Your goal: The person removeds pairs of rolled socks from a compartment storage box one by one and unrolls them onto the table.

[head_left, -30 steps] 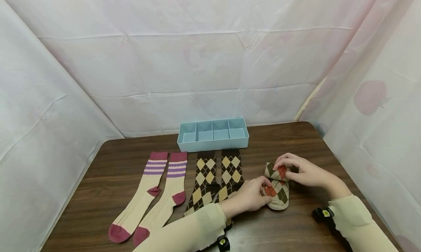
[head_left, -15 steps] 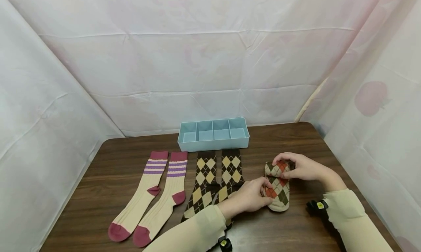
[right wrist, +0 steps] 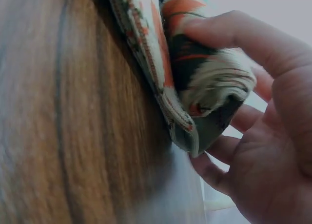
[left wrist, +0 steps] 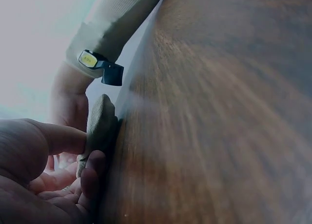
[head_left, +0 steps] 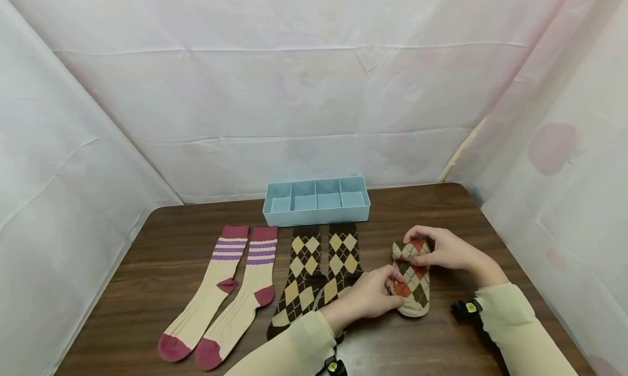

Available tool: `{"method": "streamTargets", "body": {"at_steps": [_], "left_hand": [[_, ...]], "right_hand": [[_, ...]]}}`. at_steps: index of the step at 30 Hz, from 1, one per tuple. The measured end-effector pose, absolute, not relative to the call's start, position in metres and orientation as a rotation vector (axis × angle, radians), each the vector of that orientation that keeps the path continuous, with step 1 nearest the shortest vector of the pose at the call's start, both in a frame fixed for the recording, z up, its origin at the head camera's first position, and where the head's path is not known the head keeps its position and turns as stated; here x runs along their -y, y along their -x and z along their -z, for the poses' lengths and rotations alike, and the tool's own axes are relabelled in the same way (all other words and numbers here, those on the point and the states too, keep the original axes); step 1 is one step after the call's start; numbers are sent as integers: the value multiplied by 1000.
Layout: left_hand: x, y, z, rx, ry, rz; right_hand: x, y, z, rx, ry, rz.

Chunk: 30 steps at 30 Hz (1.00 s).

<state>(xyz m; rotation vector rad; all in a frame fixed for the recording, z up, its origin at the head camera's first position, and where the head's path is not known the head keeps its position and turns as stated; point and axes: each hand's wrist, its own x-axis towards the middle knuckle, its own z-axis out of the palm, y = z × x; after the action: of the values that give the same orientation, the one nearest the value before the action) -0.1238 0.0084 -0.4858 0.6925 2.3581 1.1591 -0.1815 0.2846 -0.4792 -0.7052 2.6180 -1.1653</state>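
A pair of argyle socks [head_left: 413, 283] in beige, olive and orange lies on the table at the right, its far end rolled over on itself. My right hand [head_left: 444, 249] pinches that roll [right wrist: 214, 70] between thumb and fingers; the coiled layers show in the right wrist view. On the left edge of the same socks, my left hand [head_left: 370, 294] pinches the fabric, thumb nearer me. The left wrist view shows the beige toe end [left wrist: 101, 121] between the left thumb and fingers. Beneath the left forearm, two brown argyle socks [head_left: 306, 267] are partly hidden.
Two cream socks [head_left: 237, 316] with maroon toes and purple stripes lie flat at the left. A light blue divided box [head_left: 316, 217] stands at the back of the wooden table [head_left: 402, 204]. White curtains [head_left: 294, 92] hang behind and at both sides.
My right hand has shifted slightly left, its thumb and fingers settling around the rolled end of the orange and olive socks. The left hand stays at their left edge.
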Motion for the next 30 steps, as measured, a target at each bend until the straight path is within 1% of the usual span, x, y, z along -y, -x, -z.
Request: {"method": "streamTargets", "body": {"at_steps": [5,13,20,25,30], "left_hand": [[-6,123,488,-2348,-716,-1179],[-6,121,491,-2346,-755,-1168],[-4,123,488,-2326,-810,-1130],[-3,124,487,-2319,-856,-1106],[-3,125,488,-2342,-902,-1089]], "right_hand": [[-282,183,478,-2711,685,1121],[-285,187,485,-2838,570,1095],[-288,193,495,-2922,657,1164],[-293,189,492,-2876,735,1170],[-300,185,488,-2791,747,1172]]}}
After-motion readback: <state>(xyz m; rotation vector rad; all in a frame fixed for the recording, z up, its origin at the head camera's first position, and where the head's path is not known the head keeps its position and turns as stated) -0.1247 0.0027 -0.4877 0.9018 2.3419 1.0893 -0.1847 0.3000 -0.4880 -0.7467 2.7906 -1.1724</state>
